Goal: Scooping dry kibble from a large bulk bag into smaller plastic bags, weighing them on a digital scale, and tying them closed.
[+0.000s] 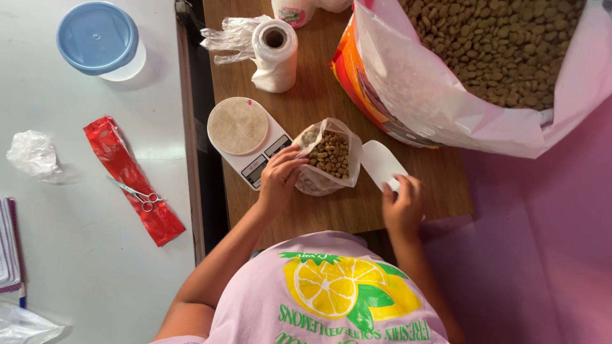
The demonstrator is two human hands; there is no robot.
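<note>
Far left on the white tabletop (89, 255), at nine o'clock, lie the scissors (137, 193) on a red wrapper (131, 175). On the brown tabletop (331, 213) sits the scale (248, 141). Your left hand (279, 178) is closed on the rim of the small bag (328, 164), just at three o'clock of the scale. Pinch that rim firmly and keep the mouth wide and pointing up, so no pellets roll out. Your right hand (401, 205) is closed around the handle of the white scoop (381, 164), just at three o'clock of the small bag. Hold the scoop level. The big sack (446, 108) of pellets sits at one o'clock.
</note>
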